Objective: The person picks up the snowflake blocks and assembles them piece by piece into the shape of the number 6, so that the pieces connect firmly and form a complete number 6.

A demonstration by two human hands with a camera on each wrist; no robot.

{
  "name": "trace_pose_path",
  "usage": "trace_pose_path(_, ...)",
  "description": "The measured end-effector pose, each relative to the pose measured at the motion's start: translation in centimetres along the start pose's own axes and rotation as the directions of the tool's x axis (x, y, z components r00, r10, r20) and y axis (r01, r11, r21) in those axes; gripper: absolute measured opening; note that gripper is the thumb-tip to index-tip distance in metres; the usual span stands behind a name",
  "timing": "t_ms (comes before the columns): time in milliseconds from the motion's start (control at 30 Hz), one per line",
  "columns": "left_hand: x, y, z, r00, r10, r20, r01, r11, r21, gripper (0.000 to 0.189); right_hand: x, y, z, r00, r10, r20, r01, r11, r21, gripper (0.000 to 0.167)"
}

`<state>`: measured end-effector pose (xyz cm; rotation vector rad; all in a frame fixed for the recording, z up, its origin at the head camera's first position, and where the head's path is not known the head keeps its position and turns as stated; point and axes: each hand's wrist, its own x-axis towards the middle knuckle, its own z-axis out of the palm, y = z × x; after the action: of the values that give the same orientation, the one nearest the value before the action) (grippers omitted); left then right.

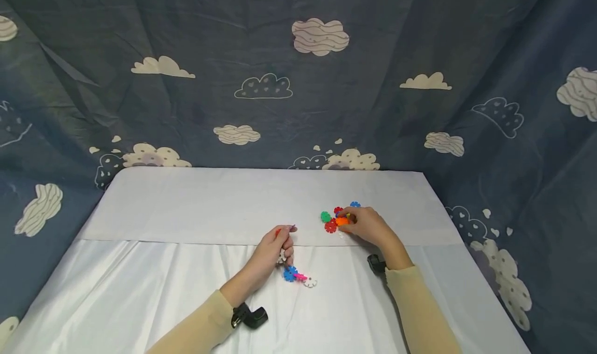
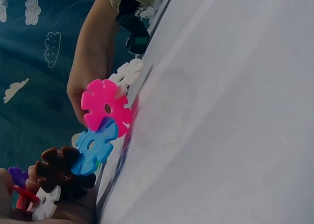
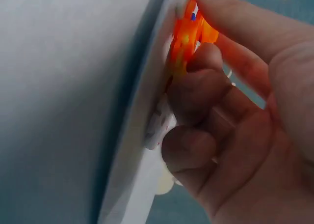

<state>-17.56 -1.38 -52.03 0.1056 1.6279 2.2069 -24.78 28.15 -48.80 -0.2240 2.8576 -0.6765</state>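
My left hand (image 1: pixel 270 248) grips a chain of interlocked plastic snowflake discs. In the left wrist view, a white disc (image 2: pixel 128 72), a pink disc (image 2: pixel 100 105), a blue disc (image 2: pixel 92 150) and a brown disc (image 2: pixel 55 171) run down toward the fingers. Closer to the palm, a purple disc (image 2: pixel 18 176), a red disc (image 2: pixel 23 196) and another white disc (image 2: pixel 46 204) are partly covered. Over a small pile of loose discs, my right hand (image 1: pixel 371 226) pinches an orange disc (image 1: pixel 342 221) between thumb and fingers.
Around the right fingertips lie a green disc (image 1: pixel 325 217), red discs (image 1: pixel 330 226) and a blue disc (image 1: pixel 355 204). A white cloth covers the table (image 1: pixel 186 203). Behind it hangs a dark curtain (image 1: pixel 261 32) with clouds. Black camera mounts (image 1: pixel 254 317) sit on both wrists.
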Motion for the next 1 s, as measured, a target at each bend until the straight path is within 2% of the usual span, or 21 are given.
trace_pose_path(100,0.0,0.1,0.1,1.0,-0.015,0.013,0.015,1.0,-0.027,0.046,0.0,-0.1,0.1,1.0,0.013,-0.029,-0.015,0.999,-0.044,0.04)
trace_pose_path(200,0.0,0.0,0.1,1.0,-0.025,0.008,0.025,0.999,-0.032,0.046,-0.1,-0.4,0.1,0.995,-0.004,-0.097,0.0,0.999,-0.046,0.035)
trace_pose_path(267,0.0,0.0,0.1,1.0,-0.025,0.001,0.025,0.999,-0.025,0.045,-0.3,-1.0,0.3,0.987,-0.025,-0.159,0.025,1.0,0.0,0.031)
trace_pose_path(333,-0.1,0.0,0.0,1.0,-0.026,-0.003,0.026,0.999,-0.021,0.044,-0.4,-2.2,0.6,0.98,-0.051,-0.195,0.075,0.99,0.119,0.027)
trace_pose_path(400,-0.1,0.0,0.0,1.0,-0.025,-0.002,0.025,1.0,-0.018,0.044,-0.7,-3.9,1.2,0.981,-0.064,-0.185,0.117,0.949,0.293,0.022)
trace_pose_path(500,-0.2,0.0,0.0,1.0,-0.016,0.002,0.016,1.0,-0.008,0.043,-1.1,-6.5,2.4,0.991,-0.081,-0.109,0.126,0.838,0.53,0.019)
trace_pose_path(567,-0.2,0.0,0.0,1.0,-0.013,0.008,0.013,1.0,0.002,0.043,-1.4,-7.8,3.1,0.995,-0.083,-0.055,0.099,0.773,0.627,0.021)
trace_pose_path(633,-0.2,0.0,0.1,1.0,-0.011,0.017,0.011,1.0,0.019,0.043,-1.6,-8.6,3.7,0.996,-0.082,-0.02,0.073,0.733,0.677,0.023)
trace_pose_path(733,-0.2,0.1,0.1,0.999,-0.015,0.033,0.013,0.999,0.045,0.046,-1.9,-9.2,4.2,0.997,-0.073,-0.004,0.055,0.704,0.708,0.023)
trace_pose_path(900,-0.2,0.2,0.1,0.999,-0.015,0.044,0.011,0.997,0.074,0.05,-1.9,-9.2,4.4,0.998,-0.058,-0.005,0.044,0.705,0.708,0.024)
trace_pose_path(1000,-0.2,0.3,0.1,0.999,-0.015,0.045,0.012,0.996,0.086,0.048,-1.9,-9.4,4.6,0.998,-0.062,-0.005,0.046,0.691,0.722,0.023)
